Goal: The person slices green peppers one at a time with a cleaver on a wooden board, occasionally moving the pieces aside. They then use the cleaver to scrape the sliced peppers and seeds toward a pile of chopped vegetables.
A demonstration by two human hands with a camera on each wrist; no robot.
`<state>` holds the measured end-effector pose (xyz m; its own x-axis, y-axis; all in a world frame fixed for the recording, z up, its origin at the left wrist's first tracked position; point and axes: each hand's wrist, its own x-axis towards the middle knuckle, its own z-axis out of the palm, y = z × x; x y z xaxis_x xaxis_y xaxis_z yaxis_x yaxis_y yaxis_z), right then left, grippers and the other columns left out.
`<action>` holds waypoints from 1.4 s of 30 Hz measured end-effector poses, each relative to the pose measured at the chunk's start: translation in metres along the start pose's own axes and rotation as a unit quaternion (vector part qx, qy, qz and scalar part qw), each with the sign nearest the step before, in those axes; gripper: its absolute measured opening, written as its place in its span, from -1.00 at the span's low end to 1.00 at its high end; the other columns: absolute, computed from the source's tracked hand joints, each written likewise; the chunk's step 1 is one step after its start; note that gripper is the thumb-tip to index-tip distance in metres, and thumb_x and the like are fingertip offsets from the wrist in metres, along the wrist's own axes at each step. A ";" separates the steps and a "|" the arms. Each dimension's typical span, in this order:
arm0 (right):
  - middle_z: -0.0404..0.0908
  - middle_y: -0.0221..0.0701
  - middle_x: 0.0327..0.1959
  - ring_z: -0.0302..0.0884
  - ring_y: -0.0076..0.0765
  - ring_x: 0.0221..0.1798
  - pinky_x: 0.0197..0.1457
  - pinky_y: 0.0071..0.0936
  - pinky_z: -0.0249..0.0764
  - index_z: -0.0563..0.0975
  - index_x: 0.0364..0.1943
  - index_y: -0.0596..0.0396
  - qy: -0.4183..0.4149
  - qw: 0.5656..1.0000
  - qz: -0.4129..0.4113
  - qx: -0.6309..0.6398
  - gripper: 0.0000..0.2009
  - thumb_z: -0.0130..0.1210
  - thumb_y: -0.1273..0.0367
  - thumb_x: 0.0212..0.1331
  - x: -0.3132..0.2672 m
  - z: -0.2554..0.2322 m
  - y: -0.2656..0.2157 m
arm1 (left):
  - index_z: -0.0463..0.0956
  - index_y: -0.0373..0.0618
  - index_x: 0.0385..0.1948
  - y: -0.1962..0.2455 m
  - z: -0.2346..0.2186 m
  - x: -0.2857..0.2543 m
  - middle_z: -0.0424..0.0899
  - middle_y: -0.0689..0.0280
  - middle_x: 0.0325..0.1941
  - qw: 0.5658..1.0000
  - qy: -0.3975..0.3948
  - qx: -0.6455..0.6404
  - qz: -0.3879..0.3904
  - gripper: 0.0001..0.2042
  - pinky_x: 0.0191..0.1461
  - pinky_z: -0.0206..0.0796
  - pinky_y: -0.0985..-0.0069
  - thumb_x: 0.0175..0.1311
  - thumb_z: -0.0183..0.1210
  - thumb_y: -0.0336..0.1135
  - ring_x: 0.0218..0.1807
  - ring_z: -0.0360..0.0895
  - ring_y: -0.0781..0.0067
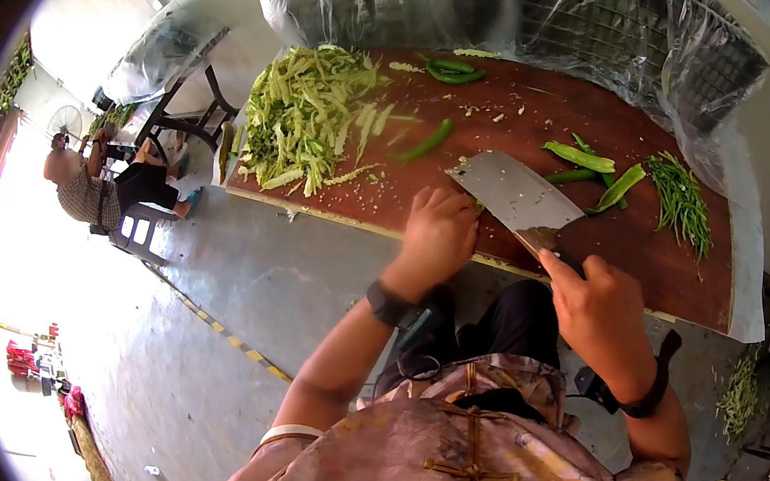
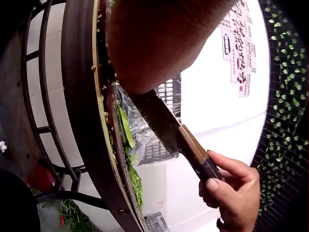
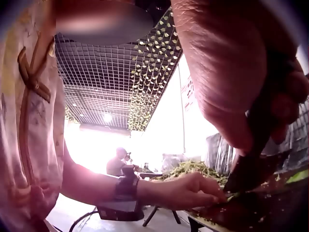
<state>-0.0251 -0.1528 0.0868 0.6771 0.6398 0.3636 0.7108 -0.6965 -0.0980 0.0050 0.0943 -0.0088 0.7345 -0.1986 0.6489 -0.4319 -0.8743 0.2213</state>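
Note:
My right hand (image 1: 599, 310) grips the handle of a cleaver (image 1: 518, 191), its thumb and fingers round the handle in the left wrist view. The broad blade slants over the front of the red-brown board (image 1: 526, 109), its far corner close to my left hand (image 1: 441, 233). My left hand is bent down at the board's front edge, with a bit of green pepper (image 1: 476, 208) showing at its fingertips; the fingers hide the rest. Just beyond it lies a blurred green pepper (image 1: 428, 142). Split green peppers (image 1: 618, 188) lie right of the blade.
Pale green shreds (image 1: 309, 116) are heaped on the board's left, and thin dark green strips (image 1: 682, 205) on its right. Whole green peppers (image 1: 454, 71) lie at the back. Plastic-covered crates (image 1: 594, 26) stand behind the board. Another person (image 1: 104, 182) sits at far left.

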 end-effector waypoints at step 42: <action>0.37 -0.33 -0.57 0.41 -0.16 -0.55 -0.51 -0.24 0.31 0.63 -0.03 0.01 0.148 0.986 0.064 0.046 -0.63 0.29 0.48 -0.02 -0.061 -0.008 0.017 | 0.58 -0.08 -0.47 0.013 0.001 0.016 0.61 0.16 -0.42 0.981 -0.075 0.102 -0.147 -0.86 -0.18 0.37 0.17 0.12 0.19 -0.23 -0.34 0.57 0.08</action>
<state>-0.0555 -0.2065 0.0701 0.6867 0.4163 0.5959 0.6468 -0.7241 -0.2394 0.0115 0.0789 0.0036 0.8869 0.0259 0.4613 -0.0872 -0.9711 0.2223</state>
